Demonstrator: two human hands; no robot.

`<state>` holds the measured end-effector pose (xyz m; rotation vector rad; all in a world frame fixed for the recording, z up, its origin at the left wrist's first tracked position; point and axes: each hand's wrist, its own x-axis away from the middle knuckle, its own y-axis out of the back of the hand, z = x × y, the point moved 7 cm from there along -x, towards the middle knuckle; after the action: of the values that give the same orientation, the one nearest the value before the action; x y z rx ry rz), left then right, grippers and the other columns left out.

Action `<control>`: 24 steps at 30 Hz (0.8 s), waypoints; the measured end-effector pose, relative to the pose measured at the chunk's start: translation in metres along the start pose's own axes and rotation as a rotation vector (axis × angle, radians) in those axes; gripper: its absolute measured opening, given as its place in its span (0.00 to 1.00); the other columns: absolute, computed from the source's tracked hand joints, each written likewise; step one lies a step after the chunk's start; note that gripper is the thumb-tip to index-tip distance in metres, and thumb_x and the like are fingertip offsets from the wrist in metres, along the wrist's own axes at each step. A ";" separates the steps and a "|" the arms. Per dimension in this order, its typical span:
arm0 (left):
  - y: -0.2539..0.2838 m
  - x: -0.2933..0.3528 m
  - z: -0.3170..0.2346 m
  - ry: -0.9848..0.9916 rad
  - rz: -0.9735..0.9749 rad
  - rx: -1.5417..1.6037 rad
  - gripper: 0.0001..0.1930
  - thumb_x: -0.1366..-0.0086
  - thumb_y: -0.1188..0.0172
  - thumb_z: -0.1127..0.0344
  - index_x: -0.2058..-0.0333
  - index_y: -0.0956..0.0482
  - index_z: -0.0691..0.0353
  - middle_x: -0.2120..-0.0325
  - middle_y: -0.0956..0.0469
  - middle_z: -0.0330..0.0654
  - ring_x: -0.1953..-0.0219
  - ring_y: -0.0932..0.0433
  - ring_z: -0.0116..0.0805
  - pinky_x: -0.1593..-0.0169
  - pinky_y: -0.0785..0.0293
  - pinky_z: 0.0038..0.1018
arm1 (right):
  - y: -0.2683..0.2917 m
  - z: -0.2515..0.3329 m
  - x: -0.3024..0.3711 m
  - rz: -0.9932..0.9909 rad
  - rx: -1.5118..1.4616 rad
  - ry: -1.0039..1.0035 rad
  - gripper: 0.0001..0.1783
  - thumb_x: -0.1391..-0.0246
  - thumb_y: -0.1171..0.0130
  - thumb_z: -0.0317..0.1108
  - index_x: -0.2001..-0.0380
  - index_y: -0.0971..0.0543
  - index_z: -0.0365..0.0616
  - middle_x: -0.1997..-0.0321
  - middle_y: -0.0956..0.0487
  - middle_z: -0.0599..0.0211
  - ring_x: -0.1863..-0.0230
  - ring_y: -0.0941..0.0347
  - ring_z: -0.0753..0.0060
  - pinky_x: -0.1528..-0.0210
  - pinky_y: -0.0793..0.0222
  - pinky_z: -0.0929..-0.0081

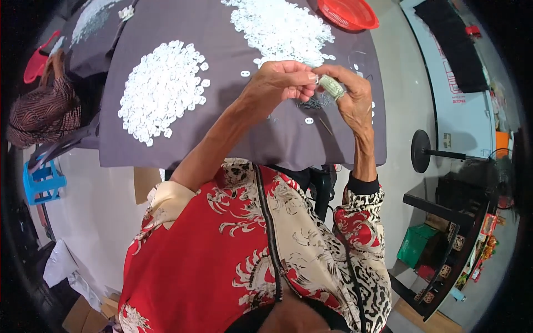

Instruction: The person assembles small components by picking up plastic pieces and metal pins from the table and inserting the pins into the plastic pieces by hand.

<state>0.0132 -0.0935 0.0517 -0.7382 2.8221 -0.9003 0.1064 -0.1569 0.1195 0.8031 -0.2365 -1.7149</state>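
Observation:
Over the far half of the table, my two hands meet fingertip to fingertip. My left hand (284, 81) is closed in a pinch on a small white piece (317, 80), mostly hidden by the fingers. My right hand (355, 100) curls in from the other side, its index fingertip at the same spot. A pale green, ribbed wrapping (331, 87) appears to sit around its thumb. Beneath the hands lies a small heap of dark grey bits (317, 101), partly covered by them. Close by are a loose white oval piece with two holes (309, 120) and a thin, stick-like tool (326, 126).
A large pile of white pieces (162, 89) lies on the left of the grey-covered table (222, 139); another pile (280, 30) spreads at the far side. A red basket (350, 12) stands at the far right corner. Another person (47, 111) sits at the left, near a blue stool (44, 182).

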 end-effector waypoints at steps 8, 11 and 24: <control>0.007 0.004 0.002 -0.018 0.020 0.051 0.13 0.42 0.46 0.64 0.66 0.29 0.69 0.75 0.28 0.39 0.72 0.30 0.26 0.65 0.32 0.20 | -0.013 -0.006 0.000 0.020 0.004 0.037 0.10 0.55 0.49 0.20 0.66 0.24 0.36 0.71 0.23 0.66 0.68 0.26 0.76 0.65 0.31 0.82; 0.020 0.007 -0.009 -0.103 -0.012 0.046 0.12 0.42 0.46 0.64 0.67 0.29 0.68 0.75 0.29 0.39 0.72 0.30 0.26 0.66 0.33 0.20 | -0.017 -0.011 0.001 -0.034 -0.144 -0.166 0.09 0.54 0.49 0.21 0.67 0.24 0.37 0.72 0.24 0.67 0.70 0.27 0.79 0.67 0.32 0.82; 0.064 0.024 -0.050 -0.338 -0.262 0.045 0.11 0.40 0.49 0.66 0.63 0.31 0.67 0.70 0.27 0.43 0.67 0.27 0.28 0.60 0.28 0.21 | -0.102 -0.060 0.039 0.342 0.322 -0.090 0.07 0.61 0.48 0.23 0.73 0.26 0.37 0.75 0.26 0.51 0.72 0.29 0.49 0.69 0.34 0.64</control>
<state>-0.0463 -0.0331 0.0581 -1.1526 2.4410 -0.7793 0.0603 -0.1462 0.0040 0.8626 -0.6857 -1.4069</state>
